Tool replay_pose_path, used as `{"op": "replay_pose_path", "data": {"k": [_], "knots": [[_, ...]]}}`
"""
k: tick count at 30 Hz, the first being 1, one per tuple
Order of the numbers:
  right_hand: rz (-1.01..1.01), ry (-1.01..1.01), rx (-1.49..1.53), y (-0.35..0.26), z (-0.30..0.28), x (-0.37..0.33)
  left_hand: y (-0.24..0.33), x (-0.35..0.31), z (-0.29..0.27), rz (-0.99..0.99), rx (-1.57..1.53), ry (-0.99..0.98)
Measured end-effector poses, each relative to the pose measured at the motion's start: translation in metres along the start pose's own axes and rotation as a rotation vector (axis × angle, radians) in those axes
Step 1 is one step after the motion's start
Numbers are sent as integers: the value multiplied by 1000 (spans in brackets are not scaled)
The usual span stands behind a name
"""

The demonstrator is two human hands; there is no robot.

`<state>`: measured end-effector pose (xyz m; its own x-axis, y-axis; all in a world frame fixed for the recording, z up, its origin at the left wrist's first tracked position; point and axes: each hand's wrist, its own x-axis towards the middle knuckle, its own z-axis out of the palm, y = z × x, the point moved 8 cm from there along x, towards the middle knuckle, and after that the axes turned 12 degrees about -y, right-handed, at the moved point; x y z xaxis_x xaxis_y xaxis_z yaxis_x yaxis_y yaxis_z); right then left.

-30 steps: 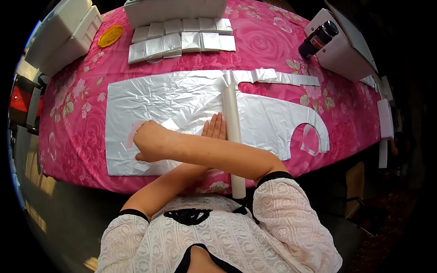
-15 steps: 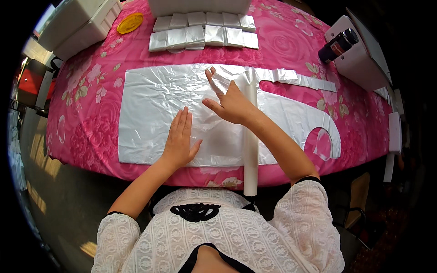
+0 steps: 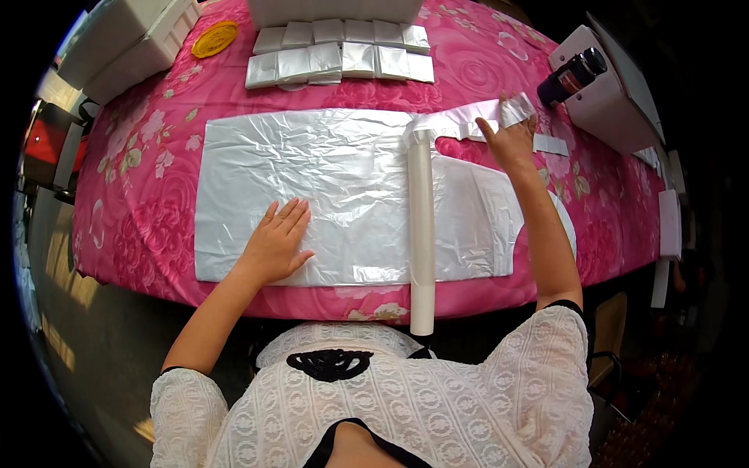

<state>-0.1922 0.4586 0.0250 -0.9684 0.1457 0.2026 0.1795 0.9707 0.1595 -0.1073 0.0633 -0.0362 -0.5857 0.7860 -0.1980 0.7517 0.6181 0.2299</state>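
Note:
White, shiny plastic aprons [image 3: 343, 168] lie flat and stacked across the table in front of me. A pale roll [image 3: 421, 234] rests on them, its near end sticking out past the table edge. My left hand [image 3: 273, 242] is pressed flat on the plastic, fingers stretched out, left of the roll. At the far right, my right hand [image 3: 511, 144] has the end of an apron strap [image 3: 460, 117] between its fingers, thumb apart. Beneath it, another strap [image 3: 552, 145] lies along the cloth. My right forearm covers part of the neck cut-out.
Two rows of folded white plastic packets [image 3: 359, 61] sit at the back, before a white box [image 3: 335, 9]. White foam boxes [image 3: 133, 47] and a yellow dish [image 3: 214, 39] are back left. A dark bottle [image 3: 571, 76] leans by a white box [image 3: 605, 109] at right. Pink flowered cloth [image 3: 140, 210] covers the table.
My right hand has moved from the plastic left of the roll to the far right, drawing a strap out with it. My left hand has slid slightly left and nearer, still flat.

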Motion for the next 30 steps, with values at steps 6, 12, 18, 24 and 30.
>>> {"op": "replay_pose_path", "data": {"k": [6,12,18,24,30], "knots": [[794,-154,737,261,36,-22,-35,-31,-9,31,62,-12],[408,25,1599,169,-54,-55,-57,-56,-17,53,123,46],[34,-1420,854,-43,-61,-149,-70,-73,-17,32,123,72],[-183,-613,281,-34,-54,-131,-83,-90,-17,3,116,121],[-713,-515,374,-117,-20,-178,-89,-116,-21,-60,86,204]]}}
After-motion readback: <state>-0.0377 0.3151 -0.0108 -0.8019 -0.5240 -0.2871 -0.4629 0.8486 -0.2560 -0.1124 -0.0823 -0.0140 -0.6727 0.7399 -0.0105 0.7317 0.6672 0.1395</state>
